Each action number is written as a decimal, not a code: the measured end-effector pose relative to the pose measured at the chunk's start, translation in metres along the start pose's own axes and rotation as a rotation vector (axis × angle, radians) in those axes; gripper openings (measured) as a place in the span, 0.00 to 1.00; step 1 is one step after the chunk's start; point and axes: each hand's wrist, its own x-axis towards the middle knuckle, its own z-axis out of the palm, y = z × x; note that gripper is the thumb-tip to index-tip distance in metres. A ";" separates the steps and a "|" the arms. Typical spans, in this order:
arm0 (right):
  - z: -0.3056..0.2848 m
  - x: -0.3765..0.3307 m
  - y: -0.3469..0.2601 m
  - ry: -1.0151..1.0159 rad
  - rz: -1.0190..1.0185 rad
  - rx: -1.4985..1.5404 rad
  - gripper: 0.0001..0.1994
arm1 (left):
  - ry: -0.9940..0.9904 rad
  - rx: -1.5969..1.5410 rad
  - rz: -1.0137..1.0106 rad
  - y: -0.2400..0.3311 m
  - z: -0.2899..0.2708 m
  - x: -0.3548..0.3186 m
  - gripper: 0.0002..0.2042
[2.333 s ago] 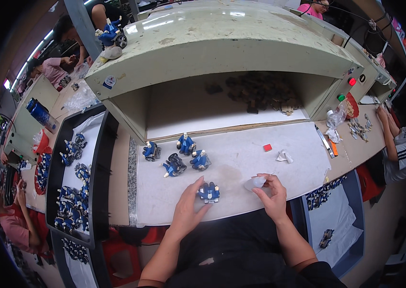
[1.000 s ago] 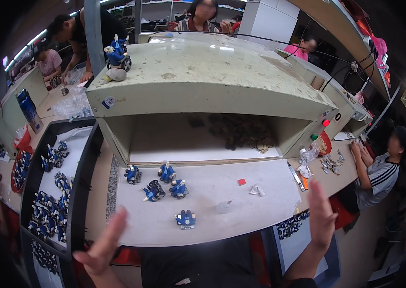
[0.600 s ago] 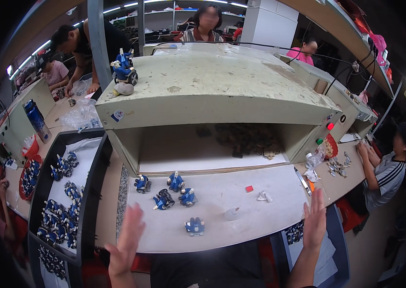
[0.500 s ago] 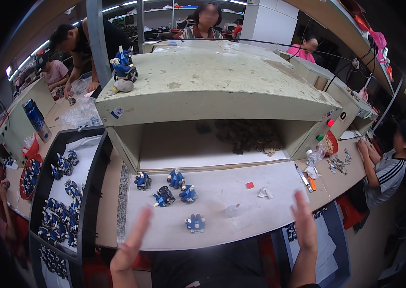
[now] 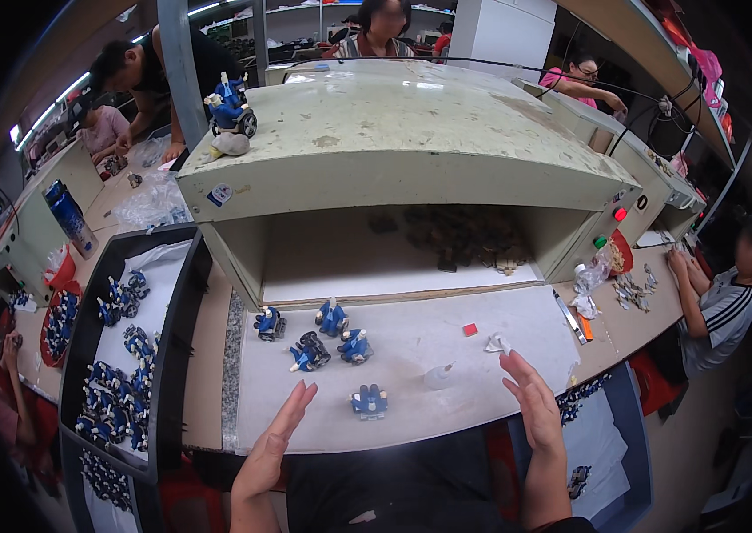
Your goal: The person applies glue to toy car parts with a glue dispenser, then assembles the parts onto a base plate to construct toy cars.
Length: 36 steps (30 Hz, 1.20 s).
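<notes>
The small blue-and-white plastic toy figure (image 5: 369,401) sits alone on the white work surface (image 5: 411,355), near the front edge, between the two hands and touching neither. The left hand (image 5: 274,444) is raised edge-on at the front edge of the surface, palm facing inward, fingers straight and held together, gripping nothing. The right hand (image 5: 536,409) mirrors it on the other side, fingers extended and together, likewise empty.

Just right of the toy figure lies one small translucent squeeze bottle with a pointed nozzle (image 5: 439,377), on its side. Behind the figure stand four more blue plastic toy figures (image 5: 314,333) in a loose group. Further right lie one small red square piece (image 5: 470,330) and one crumpled white scrap (image 5: 496,343).

The surface is smooth and pale, backed by a worn, stained cream-coloured box hood (image 5: 393,133) with an open front. To the left, a black rectangular tray (image 5: 176,355) with a white liner holds many similar blue figures, too many to count.
</notes>
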 end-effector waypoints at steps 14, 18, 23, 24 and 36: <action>-0.027 0.009 -0.003 0.064 -0.188 0.786 0.20 | -0.039 -0.813 0.330 -0.017 -0.015 0.003 0.38; -0.009 0.018 0.006 0.162 0.001 0.322 0.14 | 0.222 -0.453 0.184 -0.020 -0.005 0.016 0.31; 0.030 0.028 0.029 0.080 -0.125 -0.018 0.25 | 0.409 -0.204 0.124 -0.044 0.013 0.028 0.21; 0.037 0.030 0.034 0.057 -0.184 -0.162 0.30 | 0.416 -0.099 0.140 -0.050 0.017 0.029 0.22; 0.060 0.034 0.057 -0.038 -0.205 -0.478 0.30 | 0.260 0.591 0.194 -0.053 0.040 0.050 0.35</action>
